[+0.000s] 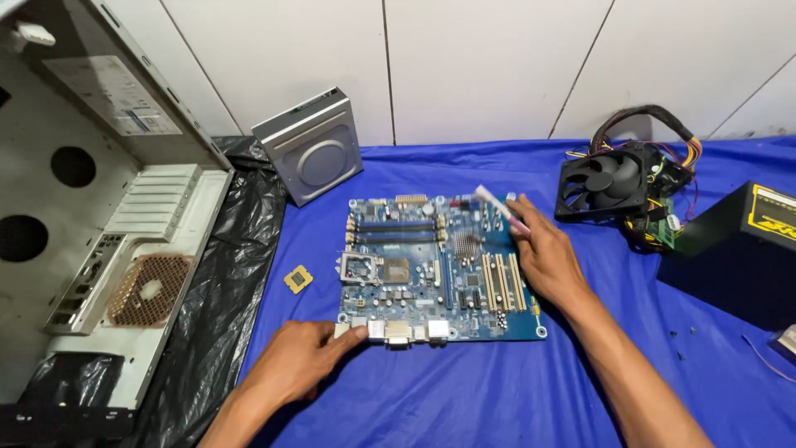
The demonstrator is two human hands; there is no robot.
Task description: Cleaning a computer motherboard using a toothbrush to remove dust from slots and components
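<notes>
On motherboard (439,265): both hands, perhaps bracing.

Computer case (99,207) (left part cropped) — black power supply (738,249) cut off right

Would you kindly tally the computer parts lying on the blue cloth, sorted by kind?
Circuit board, steadied by the left hand at its near edge, the right hand holding a brush over it: 1
Loose chip: 1
Disc drive: 1
Fan: 1
Black power box: 1
Total: 5
</notes>
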